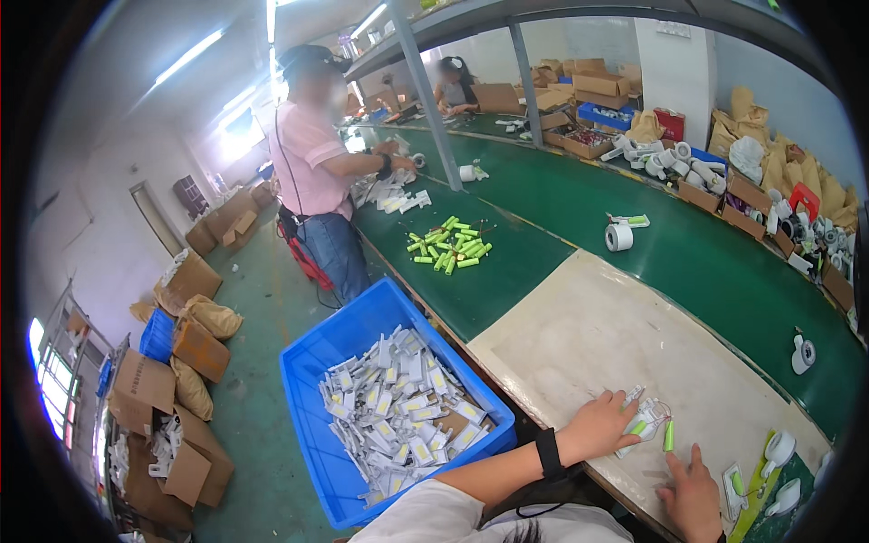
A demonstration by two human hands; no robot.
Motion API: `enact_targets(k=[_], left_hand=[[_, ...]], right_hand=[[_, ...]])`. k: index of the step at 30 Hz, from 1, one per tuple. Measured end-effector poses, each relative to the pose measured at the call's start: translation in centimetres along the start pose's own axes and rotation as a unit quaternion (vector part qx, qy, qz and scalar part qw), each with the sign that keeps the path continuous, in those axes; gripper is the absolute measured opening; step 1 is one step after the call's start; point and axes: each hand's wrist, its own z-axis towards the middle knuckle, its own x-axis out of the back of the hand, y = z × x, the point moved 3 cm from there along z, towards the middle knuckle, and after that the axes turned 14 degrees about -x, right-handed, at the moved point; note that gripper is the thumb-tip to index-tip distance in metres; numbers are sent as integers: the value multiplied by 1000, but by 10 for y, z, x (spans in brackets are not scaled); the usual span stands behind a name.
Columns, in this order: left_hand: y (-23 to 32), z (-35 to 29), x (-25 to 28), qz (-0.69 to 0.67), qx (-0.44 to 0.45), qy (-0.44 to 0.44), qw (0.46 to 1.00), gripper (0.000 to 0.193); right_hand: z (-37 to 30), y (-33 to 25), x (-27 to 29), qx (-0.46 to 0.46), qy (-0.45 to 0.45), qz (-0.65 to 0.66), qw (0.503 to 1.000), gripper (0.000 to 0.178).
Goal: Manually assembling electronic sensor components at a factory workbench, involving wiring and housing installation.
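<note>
My left hand [597,427], with a black band at its wrist, reaches over the pale board [579,335]. Its fingers and thumb close on a white plastic part [646,418] that has a green cell in it and thin wires. Beside that part, joined to a reddish wire, lies a loose green battery cell [669,435]. Just nearer to me, my right hand [692,500] rests on the board with its fingers apart and nothing in them. To its right are a white housing with a green cell [734,490] and white round-headed parts [778,450].
A blue bin [312,443] of white flat pieces stands left of the bench. Farther along lie a pile of green cells [450,245] and a white ring-shaped part [619,237]. A co-worker in a pink shirt [303,154] handles white parts. Boxes line the far side.
</note>
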Motion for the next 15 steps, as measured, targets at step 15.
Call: enact_targets(k=[15], left_hand=[[14,3,-8,-35,-1,-17,999,57]], right_hand=[[-8,10,-12,75,105,-5,992,42]])
